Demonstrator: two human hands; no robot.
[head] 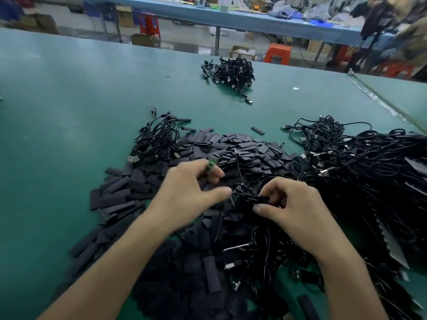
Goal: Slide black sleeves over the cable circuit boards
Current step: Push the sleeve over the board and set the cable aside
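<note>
Hands of a person meet over a heap of parts on a green counter (69, 112), seen from a head-worn camera. The left hand (191, 190) has its fingers curled round a small green circuit board (211, 163), which sticks up past the knuckles, and its thumb reaches out to the right. This hand is blurred, so the exact grip is hard to tell. The right hand (295, 204) pinches a coiled black cable (249, 198) between the thumb and bent fingers, just beside the left thumb tip. A second green board (232, 199) shows at the left end of that coil.

Under and beyond both hands lies a wide pile of flat black sleeves (231, 144), spilling to the left and toward the near edge. To the right, touching the pile, sprawls a large tangle of black cables (369, 172) with USB plugs. A smaller cluster of cables (157, 137) lies at the pile's far left corner. Well apart, farther across the counter, sits a separate bundle of cables (231, 72). One loose sleeve (257, 130) lies alone behind the pile.
</note>
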